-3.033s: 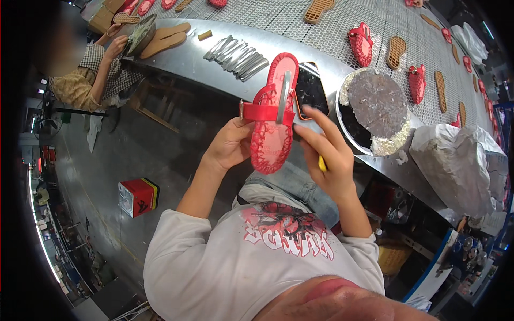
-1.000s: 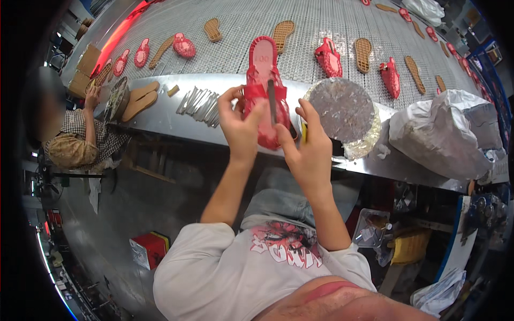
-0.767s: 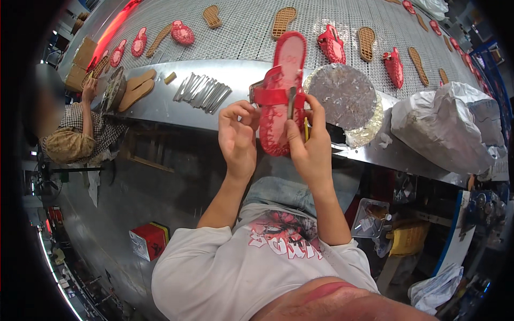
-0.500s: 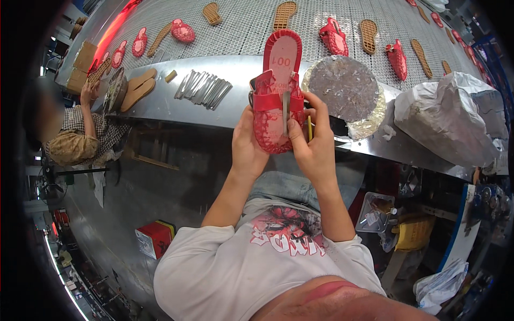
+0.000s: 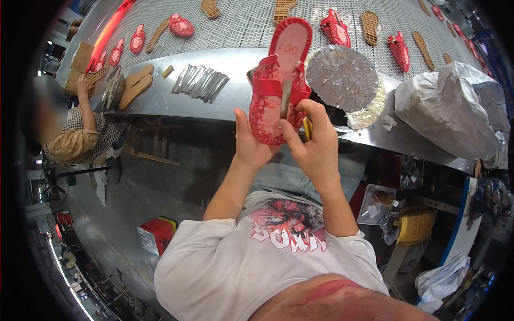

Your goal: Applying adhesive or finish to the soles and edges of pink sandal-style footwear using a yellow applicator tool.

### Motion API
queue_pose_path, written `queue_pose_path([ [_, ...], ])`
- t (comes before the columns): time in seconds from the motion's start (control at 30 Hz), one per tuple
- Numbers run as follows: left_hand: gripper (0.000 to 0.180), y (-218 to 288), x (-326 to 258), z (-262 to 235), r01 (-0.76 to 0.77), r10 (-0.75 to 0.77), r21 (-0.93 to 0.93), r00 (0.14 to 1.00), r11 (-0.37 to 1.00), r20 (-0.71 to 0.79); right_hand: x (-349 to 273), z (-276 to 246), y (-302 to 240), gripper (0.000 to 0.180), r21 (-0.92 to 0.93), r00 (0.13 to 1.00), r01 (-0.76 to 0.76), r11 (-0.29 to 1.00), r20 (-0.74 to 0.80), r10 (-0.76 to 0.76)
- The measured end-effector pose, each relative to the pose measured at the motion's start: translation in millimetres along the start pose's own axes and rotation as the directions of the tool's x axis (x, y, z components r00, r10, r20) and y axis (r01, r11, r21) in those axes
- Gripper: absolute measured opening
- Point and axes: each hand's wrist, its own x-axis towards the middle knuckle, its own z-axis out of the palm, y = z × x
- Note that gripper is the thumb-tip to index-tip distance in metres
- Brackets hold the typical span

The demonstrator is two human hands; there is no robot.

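A red sandal upper with looped, stitched edging point(image 5: 265, 104) is held toe toward me above the bench edge. Down its middle lies a flat metal strip point(image 5: 286, 96). My right hand point(image 5: 319, 139) grips the toe's right side, thumb on top near the strip's lower end. A slim yellow-edged object point(image 5: 307, 128) also sits in that hand; its kind is unclear. My left hand point(image 5: 251, 142) is at the toe's left, its thumb stretched away from the sandal. Its other fingers are partly hidden beneath the toe.
Several metal strips point(image 5: 201, 83) lie on the steel bench point(image 5: 160, 99), left of a round worn block point(image 5: 342, 77). A white sack point(image 5: 450, 112) stands at right. Red uppers and brown soles point(image 5: 369, 32) rest on the mesh belt behind. A co-worker point(image 5: 75, 134) handles a sole at far left.
The sandal has tilted, its heel end swinging right, and moved slightly away from me. My left thumb has come off its side. The co-worker's hand has shifted slightly.
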Motion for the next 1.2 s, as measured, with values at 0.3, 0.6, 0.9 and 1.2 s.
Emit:
queue_pose_path([
  [0.3,0.104,-9,21,21,-0.080,0.072,0.082,0.993,0.993,0.095,-8,-6,5,0.038,-0.048,0.992,-0.069,0.996,0.106,0.073],
  [0.6,0.081,-4,32,21,-0.024,0.019,0.236,1.000,0.972,0.025,-17,0,7,0.022,-0.202,0.998,-0.056,0.978,-0.045,0.048],
  [0.9,0.071,-16,24,17,-0.098,0.100,0.264,0.995,0.960,0.007,-10,0,23,0.016,0.334,0.862,-0.496,0.801,0.075,0.502],
  [1.2,0.069,-20,19,10,-0.100,0.115,0.272,0.992,0.957,-0.042,-10,-3,26,0.015,0.016,0.960,-0.272,0.962,-0.064,0.273],
])
